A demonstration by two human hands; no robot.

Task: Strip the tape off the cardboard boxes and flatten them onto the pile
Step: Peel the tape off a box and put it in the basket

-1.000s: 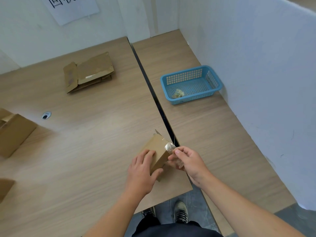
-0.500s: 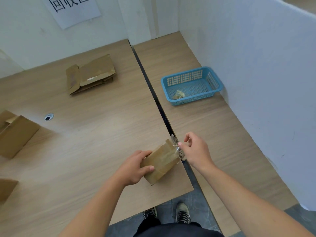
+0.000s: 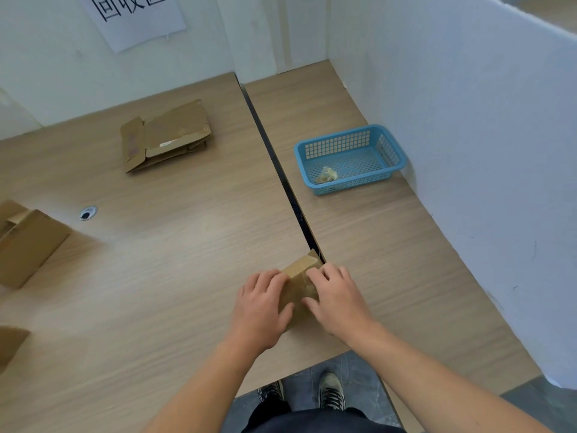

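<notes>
1. Wooden desks (image 3: 156, 276) meet at a dark gap, with white walls behind.
2. At your far left lies an open carton (image 3: 28, 245).
3. Far back on the left desk sits the pile (image 3: 165, 135) of flattened boxes.
4. A blue basket (image 3: 343, 131) stands on the right desk.
5. Your left hand (image 3: 260, 307) and right hand (image 3: 338, 300) each have their grip clamped on the small box (image 3: 301, 276) at the near edge, beside the gap.
6. A tape wad (image 3: 326, 175) lies in the basket.

white paper sign (image 3: 137, 17) on wall (image 3: 46, 64), printed 回收区, top cropped
</notes>
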